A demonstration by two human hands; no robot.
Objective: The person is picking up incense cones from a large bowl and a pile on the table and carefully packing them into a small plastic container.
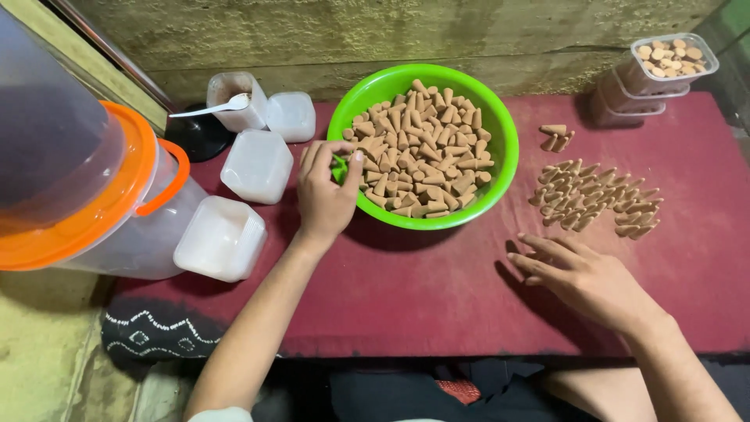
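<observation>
The left hand [324, 195] grips the rim of the green bowl [500, 168] at the bowl's 9 o'clock edge, thumb over the lip and fingers curled at the rim; whether a cone is pinched between them cannot be told. The bowl sits at the 12 o'clock area of the dark red mat [422, 297] and is heaped with tan incense cones [422, 152]. The right hand [590, 281] lies flat on the mat at the 4 o'clock position, fingers spread wide and pointing toward 10 o'clock, holding nothing. Just beyond its fingertips, toward 1 o'clock, loose cones [598, 199] lie in rows on the mat, with a small cluster of three cones [555, 138] apart from them nearer the bowl. At the mat's 2 o'clock corner stand stacked clear tubs [648, 78], the top one filled with cones. At 9 to 10 o'clock of the bowl lie empty white square containers [258, 164], one holding a white spoon [215, 107]. A clear bucket with an orange rim [101, 211] occupies the far 9 o'clock edge.
</observation>
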